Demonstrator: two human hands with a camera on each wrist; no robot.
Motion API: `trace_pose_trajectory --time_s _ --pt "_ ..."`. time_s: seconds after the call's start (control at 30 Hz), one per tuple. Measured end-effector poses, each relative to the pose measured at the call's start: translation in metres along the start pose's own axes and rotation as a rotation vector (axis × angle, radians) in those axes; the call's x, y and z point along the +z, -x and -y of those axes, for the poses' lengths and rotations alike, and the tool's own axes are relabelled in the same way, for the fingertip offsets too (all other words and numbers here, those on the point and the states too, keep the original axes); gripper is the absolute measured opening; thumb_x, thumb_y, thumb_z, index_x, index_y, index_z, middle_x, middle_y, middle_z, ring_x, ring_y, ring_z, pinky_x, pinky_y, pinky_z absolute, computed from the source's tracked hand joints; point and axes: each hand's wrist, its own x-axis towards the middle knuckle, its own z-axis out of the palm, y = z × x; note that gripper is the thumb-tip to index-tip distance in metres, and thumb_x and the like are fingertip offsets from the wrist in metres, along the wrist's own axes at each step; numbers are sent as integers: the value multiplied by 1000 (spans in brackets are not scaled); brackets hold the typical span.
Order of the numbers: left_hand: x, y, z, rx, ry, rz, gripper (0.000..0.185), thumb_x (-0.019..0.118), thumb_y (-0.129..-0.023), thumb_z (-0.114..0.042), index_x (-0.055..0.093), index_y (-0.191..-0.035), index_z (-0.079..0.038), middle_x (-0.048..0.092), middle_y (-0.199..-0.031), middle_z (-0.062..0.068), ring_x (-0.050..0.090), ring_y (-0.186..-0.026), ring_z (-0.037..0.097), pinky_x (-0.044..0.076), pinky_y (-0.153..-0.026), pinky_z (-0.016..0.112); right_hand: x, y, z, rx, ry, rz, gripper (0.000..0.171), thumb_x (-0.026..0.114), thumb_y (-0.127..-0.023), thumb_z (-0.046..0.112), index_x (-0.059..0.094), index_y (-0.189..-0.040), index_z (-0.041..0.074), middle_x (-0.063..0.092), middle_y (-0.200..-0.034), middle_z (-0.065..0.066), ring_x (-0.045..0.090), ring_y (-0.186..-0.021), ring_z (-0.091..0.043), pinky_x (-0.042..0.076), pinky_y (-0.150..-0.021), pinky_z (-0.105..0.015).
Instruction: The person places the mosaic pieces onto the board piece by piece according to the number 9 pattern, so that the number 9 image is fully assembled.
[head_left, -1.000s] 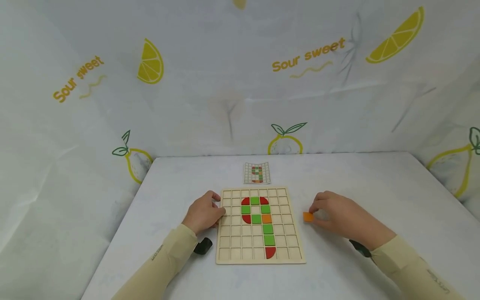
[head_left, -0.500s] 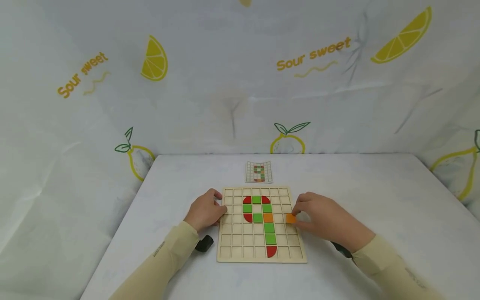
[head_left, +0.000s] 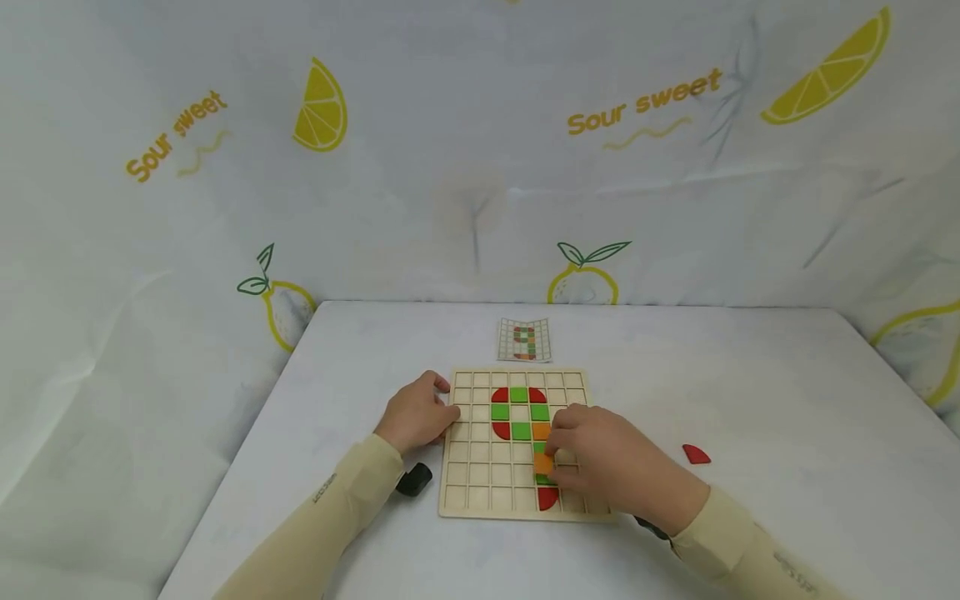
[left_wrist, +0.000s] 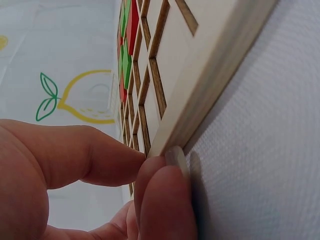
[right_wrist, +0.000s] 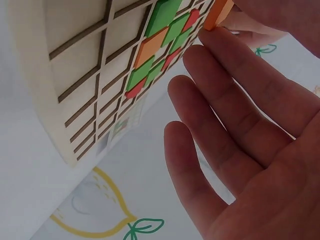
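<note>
- Your left hand [head_left: 416, 417] sits at the board's 9 o'clock edge. In the left wrist view its fingers [left_wrist: 165, 200] are curled, with a fingertip and the thumb pressing the board [left_wrist: 210, 85] at its edge where it meets the desk [head_left: 360, 350].
- A small black object [head_left: 414, 479] lies on the desk just by your left wrist, at about 8 o'clock from the board.
- The board [head_left: 468, 475] lies flat near the middle of the desk, with red, green and orange pieces set in its grid.
- A small pattern card [head_left: 524, 339] lies at 12 o'clock from the board, just apart from it.
- Your right hand [head_left: 607, 462] is over the board's 4 o'clock part. Thumb and forefinger pinch an orange tile [head_left: 543, 463], while the other fingers [right_wrist: 225, 120] stay straight and spread.
- The orange tile [right_wrist: 218, 13] is above the green column, just below the orange piece already seated. Whether it touches the board cannot be told.
- A red piece [head_left: 695, 454] lies alone on the desk at 3 o'clock from the board, well apart from it.
</note>
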Motion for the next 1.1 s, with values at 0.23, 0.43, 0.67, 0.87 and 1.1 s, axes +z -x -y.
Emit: trace_pose_trajectory --time_s 0.23,0.43,0.67,0.87,1.1 --pt "0 -1 1 6 -1 -3 38 72 -97 -20 61 -131 -8 68 -88 4 69 -62 15 51 -62 28 3 0 15 -40 29 13 11 88 -86 26 83 -94 20 67 -93 13 55 -88 -7 55 -81 -31" --pt "-1 0 1 0 4 -8 38 72 -95 -18 61 -130 -8 68 -86 4 68 -62 16 51 -62 28 9 -1 18 -105 52 -12 17 90 -88 35 81 -91 20 64 -90 13 51 -84 -5 52 -77 -29" --pt "1 1 -1 4 28 3 37 72 -96 -18 61 -130 -8 68 -88 4 68 -62 16 53 -62 28 11 2 23 -113 78 9 20 90 -87 38 78 -91 23 60 -89 14 49 -84 -5 54 -83 -33" --pt "1 1 0 2 28 0 38 72 -96 -18 61 -130 -8 68 -89 4 68 -62 16 53 -61 28 13 4 28 -104 59 37 17 89 -88 35 76 -90 24 59 -89 15 47 -86 -6 49 -79 -29" --pt "0 2 0 5 16 -5 38 72 -95 -18 61 -131 -8 68 -88 4 68 -62 16 52 -61 28 16 5 29 -138 65 20 17 87 -88 31 72 -86 25 56 -88 15 46 -85 -6 48 -81 -29"
